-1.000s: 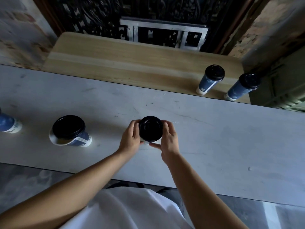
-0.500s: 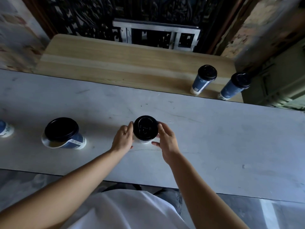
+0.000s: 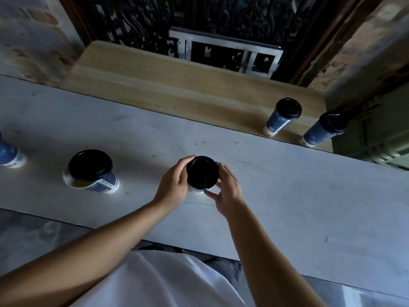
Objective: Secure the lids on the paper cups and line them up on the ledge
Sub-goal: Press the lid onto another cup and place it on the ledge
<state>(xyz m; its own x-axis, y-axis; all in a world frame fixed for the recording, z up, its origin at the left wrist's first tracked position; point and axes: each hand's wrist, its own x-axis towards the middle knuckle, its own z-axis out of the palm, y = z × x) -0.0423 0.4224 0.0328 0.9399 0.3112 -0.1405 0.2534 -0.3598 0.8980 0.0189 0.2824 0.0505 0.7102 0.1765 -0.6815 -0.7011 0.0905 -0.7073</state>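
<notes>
A blue paper cup with a black lid (image 3: 202,172) stands on the grey counter (image 3: 287,196) in front of me. My left hand (image 3: 174,185) wraps its left side, and my right hand (image 3: 225,189) holds its right side with the thumb under the lid's rim. To the left stands another blue cup (image 3: 93,171) whose black lid lies loosely and off-centre on top. A third cup (image 3: 7,154) is cut by the left edge. Two lidded cups (image 3: 282,117) (image 3: 324,128) stand side by side at the right end of the wooden ledge (image 3: 168,89).
The wooden ledge runs behind the counter, with a dark ornate metal grille (image 3: 221,29) behind it. Rough walls flank both sides. The counter's near edge is just above my white shirt (image 3: 143,282).
The view shifted a little as my head moved. My fingers have shifted around the lid's rim, and the cup stays in the same spot on the counter.
</notes>
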